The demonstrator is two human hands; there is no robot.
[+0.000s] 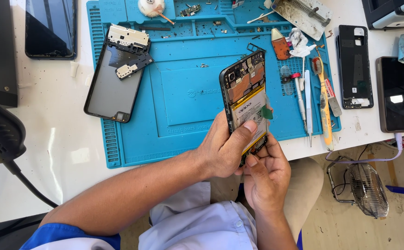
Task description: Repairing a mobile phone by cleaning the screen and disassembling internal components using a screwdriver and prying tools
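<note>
An opened smartphone (245,99) with its back removed shows a white and yellow battery, copper shielding and circuit boards. It is held upright above the blue repair mat (183,92). My left hand (222,148) grips its lower left side, thumb across the battery. My right hand (266,173) holds the bottom edge from below, fingers against the lower right corner. A small green tab sticks out at the battery's right side.
A removed back cover (111,85) with loose plastic frames lies on the mat's left. Tweezers, a screwdriver and a toothbrush (323,102) lie at the mat's right. A phone frame (355,67), two dark phones (395,95) and a small fan (366,187) are nearby.
</note>
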